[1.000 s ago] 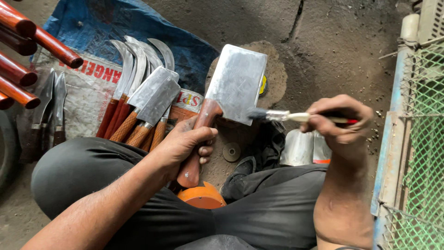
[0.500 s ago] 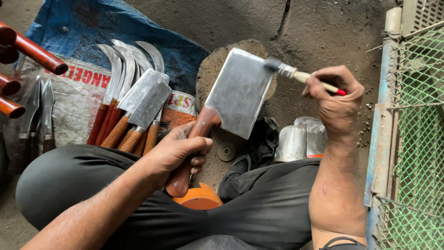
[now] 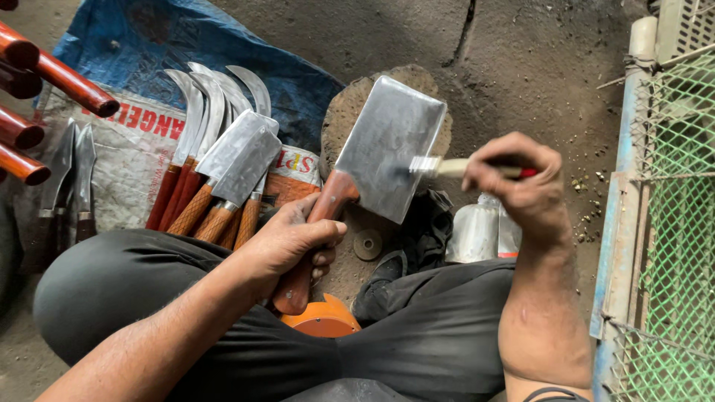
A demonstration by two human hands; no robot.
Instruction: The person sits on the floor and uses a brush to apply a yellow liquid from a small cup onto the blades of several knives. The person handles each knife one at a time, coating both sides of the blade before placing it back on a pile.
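A: Nearby, first. What surrounds the work?

B: An orange disc (image 3: 322, 318) sits at the lap, just under the handle's end. Beyond it, a dark cloth (image 3: 424, 227) and a shiny metal can (image 3: 474, 232) on the ground. Further left, a row of wooden-handled blades (image 3: 216, 171) lies on a printed sack (image 3: 123, 160), over a blue tarp (image 3: 149, 41). Green mesh fence (image 3: 674, 223) to the right.

A: Cleaver and hands?

B: Left hand (image 3: 287, 242) clamped around the cleaver (image 3: 387, 145) by its wooden handle, blade tilted up over a stone block (image 3: 342, 119). Right hand (image 3: 518, 182) pinched shut on a small brush (image 3: 439, 167), bristles touching the blade face near its right edge. Bristles blurred, so exact contact is probable only.

A: Change from half a second ago?

B: Brush has dropped from the blade's top corner to mid-face.
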